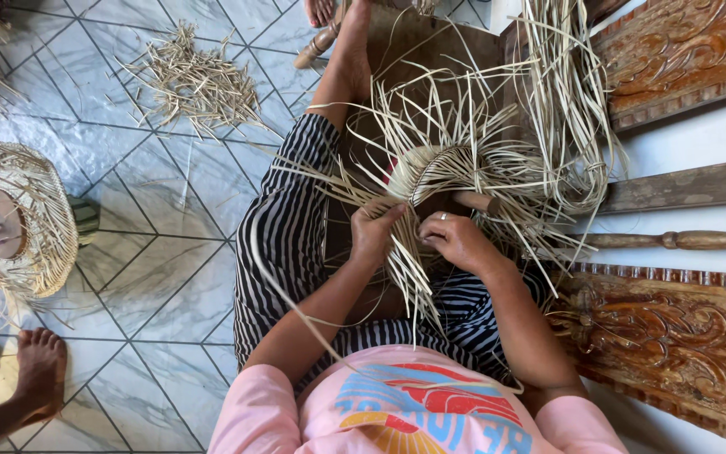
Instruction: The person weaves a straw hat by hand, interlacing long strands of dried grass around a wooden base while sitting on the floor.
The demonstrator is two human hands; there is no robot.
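A half-woven basket [430, 168] of pale cane strips rests on my lap, with loose strip ends fanning out all around it. My left hand [373, 229] pinches a bunch of the strips at the basket's near left edge. My right hand [457, 240], with a ring on one finger, grips strips at the near right edge, close beside the left hand. A long bundle of spare cane strips [566, 101] hangs down on the right, next to the basket. I sit in striped trousers and a pink shirt, one leg stretched forward.
Carved wooden panels [674, 336] and a turned wooden rod [674, 240] lie to my right. A pile of cane offcuts [193, 82] is on the tiled floor ahead left. Another woven basket [18, 219] stands far left, with another person's bare foot [39, 370] near it.
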